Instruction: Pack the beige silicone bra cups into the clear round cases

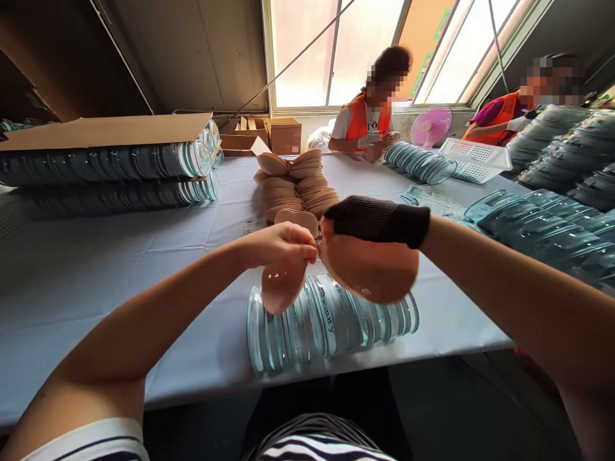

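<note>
My left hand [281,246] pinches the inner edge of a beige silicone cup [281,288] that hangs below it. My right hand [375,224], in a black mesh glove, grips the second beige cup [372,269]. The two cups meet at a small clasp between my fingers, above the table. Right under them a row of clear plastic shell packages [327,320] lies on its side near the table's front edge.
A heap of beige cups [298,186] sits mid-table. Long stacks of clear shells [110,169] lie at left under a cardboard sheet, more stacks [542,224] at right. Two people in orange vests work at the far side, beside a white basket [475,160] and a pink fan [432,125].
</note>
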Demonstrator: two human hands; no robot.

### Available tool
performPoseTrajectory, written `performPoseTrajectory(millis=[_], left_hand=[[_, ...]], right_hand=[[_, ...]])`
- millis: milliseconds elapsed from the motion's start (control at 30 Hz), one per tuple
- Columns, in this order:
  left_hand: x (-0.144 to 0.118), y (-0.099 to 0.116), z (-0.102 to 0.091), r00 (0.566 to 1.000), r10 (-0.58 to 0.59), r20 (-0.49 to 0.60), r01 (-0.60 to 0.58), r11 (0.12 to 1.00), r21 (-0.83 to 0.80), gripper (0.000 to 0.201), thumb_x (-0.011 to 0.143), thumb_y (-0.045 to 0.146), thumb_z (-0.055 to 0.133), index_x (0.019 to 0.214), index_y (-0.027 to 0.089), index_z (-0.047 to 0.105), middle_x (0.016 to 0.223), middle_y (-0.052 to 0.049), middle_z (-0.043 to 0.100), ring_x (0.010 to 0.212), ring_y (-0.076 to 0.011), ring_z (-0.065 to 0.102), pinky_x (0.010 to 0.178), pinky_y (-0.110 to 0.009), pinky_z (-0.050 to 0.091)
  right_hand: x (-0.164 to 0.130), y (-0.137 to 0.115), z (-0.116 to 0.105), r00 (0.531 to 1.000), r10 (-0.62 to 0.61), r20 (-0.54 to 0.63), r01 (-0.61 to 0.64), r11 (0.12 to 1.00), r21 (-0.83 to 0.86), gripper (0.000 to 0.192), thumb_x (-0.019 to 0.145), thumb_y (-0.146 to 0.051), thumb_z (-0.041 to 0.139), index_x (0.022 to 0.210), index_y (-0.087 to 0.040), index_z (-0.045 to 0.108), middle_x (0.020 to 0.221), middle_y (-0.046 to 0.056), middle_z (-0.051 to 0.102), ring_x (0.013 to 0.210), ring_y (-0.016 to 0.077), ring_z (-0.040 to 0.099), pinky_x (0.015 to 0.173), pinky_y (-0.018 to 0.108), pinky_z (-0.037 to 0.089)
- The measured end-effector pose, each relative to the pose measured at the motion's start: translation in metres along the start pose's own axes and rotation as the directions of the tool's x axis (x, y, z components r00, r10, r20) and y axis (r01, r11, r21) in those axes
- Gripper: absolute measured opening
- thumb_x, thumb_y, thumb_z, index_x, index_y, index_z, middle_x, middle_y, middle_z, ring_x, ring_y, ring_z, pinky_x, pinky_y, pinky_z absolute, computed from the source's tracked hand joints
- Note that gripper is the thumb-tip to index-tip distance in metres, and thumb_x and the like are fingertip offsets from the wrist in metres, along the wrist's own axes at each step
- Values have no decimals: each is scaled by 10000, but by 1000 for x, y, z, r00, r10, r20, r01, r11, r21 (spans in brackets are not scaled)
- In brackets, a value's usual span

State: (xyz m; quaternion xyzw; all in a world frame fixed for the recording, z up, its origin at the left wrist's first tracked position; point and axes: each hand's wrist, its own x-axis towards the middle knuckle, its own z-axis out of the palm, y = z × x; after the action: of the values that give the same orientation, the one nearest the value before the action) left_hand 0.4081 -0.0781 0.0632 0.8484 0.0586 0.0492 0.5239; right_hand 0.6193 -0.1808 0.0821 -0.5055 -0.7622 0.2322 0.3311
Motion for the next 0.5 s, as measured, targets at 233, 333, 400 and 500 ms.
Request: performPoseTrajectory(millis=[233,333,400,500], left_hand=[[-8,25,-17,984,137,110,-149,982,113,220,807,356,692,710,168,754,787,-47,688,797,-176,631,735,-269,521],[-14,32,-15,965,129,229,-150,986,77,202,819,336,688,701,194,771,776,-44,698,830,-188,643,751,-264,526],[-16,33,-12,971,122,205,-159,972,173,188,821,294,684,679,209,775,718,-28,684,822,-178,634,732,-240,513],[-15,30,-10,984,59,171,-97,969,225,163,806,288,702,689,208,783,683,-17,676,769,-160,630,669,-214,498]], right_hand=[[-8,-35,20,965,-19,260,-37,977,208,223,863,-419,606,880,-242,740,843,-56,719,885,151,682,846,308,595],[-11,-48,28,946,-37,321,-49,965,256,226,893,-399,575,854,-247,737,791,-68,705,868,144,692,795,276,603],[-12,-49,32,946,-26,323,-62,964,260,262,908,-407,553,850,-233,740,751,-67,691,832,147,703,750,272,606],[-15,-45,36,979,-17,205,-27,977,213,280,862,-479,598,862,-239,743,785,-63,701,859,170,718,758,302,614]])
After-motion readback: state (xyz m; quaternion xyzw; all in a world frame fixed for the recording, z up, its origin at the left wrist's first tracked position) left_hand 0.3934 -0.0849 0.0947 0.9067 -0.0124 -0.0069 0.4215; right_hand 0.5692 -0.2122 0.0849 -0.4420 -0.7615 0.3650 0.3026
